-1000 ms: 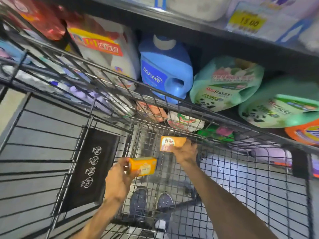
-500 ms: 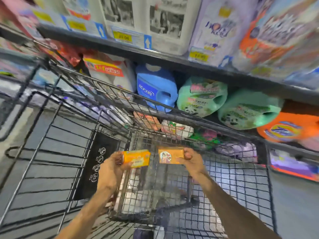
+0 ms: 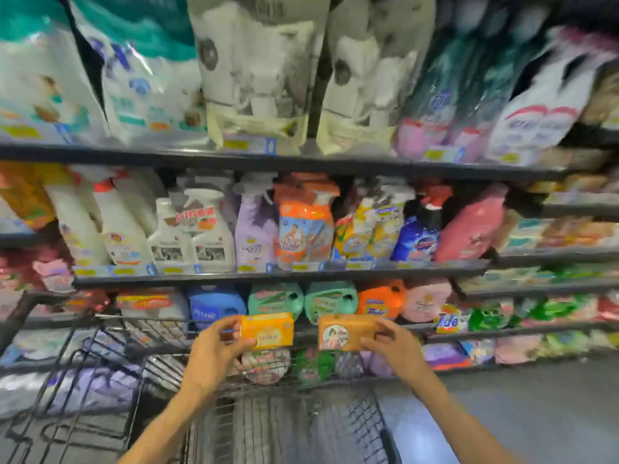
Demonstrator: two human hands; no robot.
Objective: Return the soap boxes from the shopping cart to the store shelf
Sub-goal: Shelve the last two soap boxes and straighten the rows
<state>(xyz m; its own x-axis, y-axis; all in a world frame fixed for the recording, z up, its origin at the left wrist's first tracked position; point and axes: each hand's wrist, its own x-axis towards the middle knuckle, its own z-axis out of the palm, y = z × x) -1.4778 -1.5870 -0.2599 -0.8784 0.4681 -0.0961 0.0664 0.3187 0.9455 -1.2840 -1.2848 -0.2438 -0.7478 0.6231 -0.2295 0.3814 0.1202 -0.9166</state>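
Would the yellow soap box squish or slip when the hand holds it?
Probably not. The yellow soap box keeps flat faces and straight edges under the left hand, so it looks stiff. It seems light, since fingers alone carry it. Its box shape should not roll.

Yellow-orange soap box (image 3: 267, 330), tan-orange soap box (image 3: 346, 332) with a round picture.

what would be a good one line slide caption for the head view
Over the shopping cart, left hand and right hand each hold an orange soap box before detergent-stocked shelves.
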